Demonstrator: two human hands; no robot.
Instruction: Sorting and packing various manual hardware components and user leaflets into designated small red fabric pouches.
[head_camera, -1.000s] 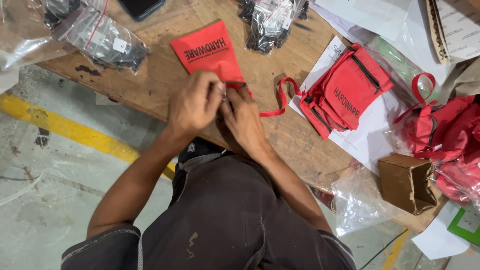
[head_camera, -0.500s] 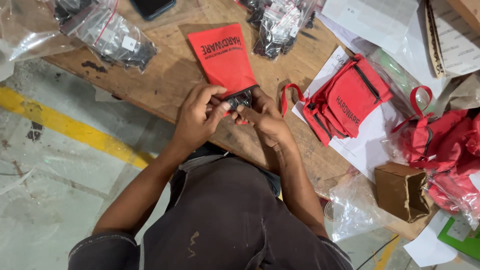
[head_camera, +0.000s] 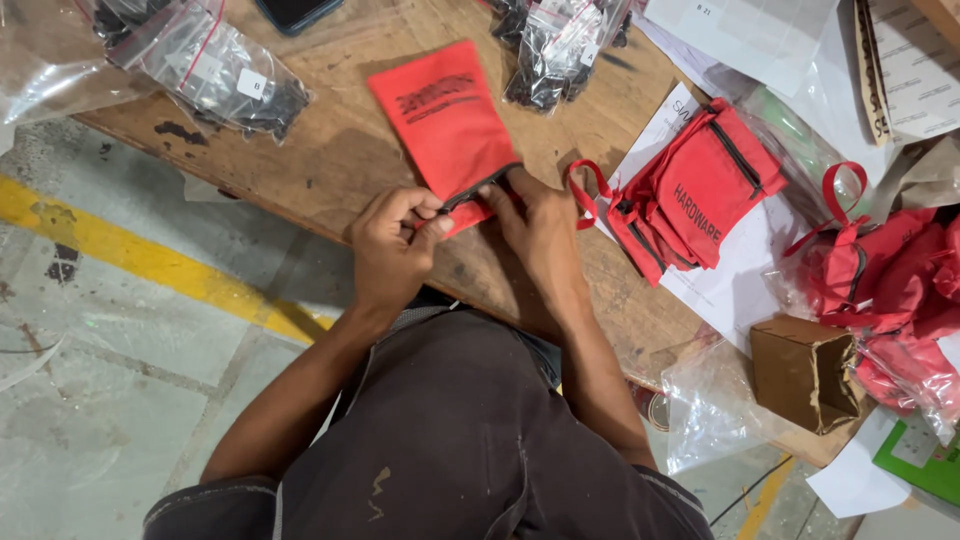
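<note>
We hold the red pouch (head_camera: 447, 125) flat on the wooden table (head_camera: 330, 170), near its front edge. Our left hand (head_camera: 392, 250) pinches the near corner by the zip, and our right hand (head_camera: 540, 225) grips the zip end beside it, so both hands are clamped on the pouch, close together. It looks like the zip step, which calls for a steady pull. Half a second ago our hands were bunched below the pouch around something small and dark; now they sit on its mouth.

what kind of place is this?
Likely a kitting or packing workshop: a worn wooden bench, clear bags of small dark parts, stacked red zip pouches, and a concrete floor with a yellow line.
</note>
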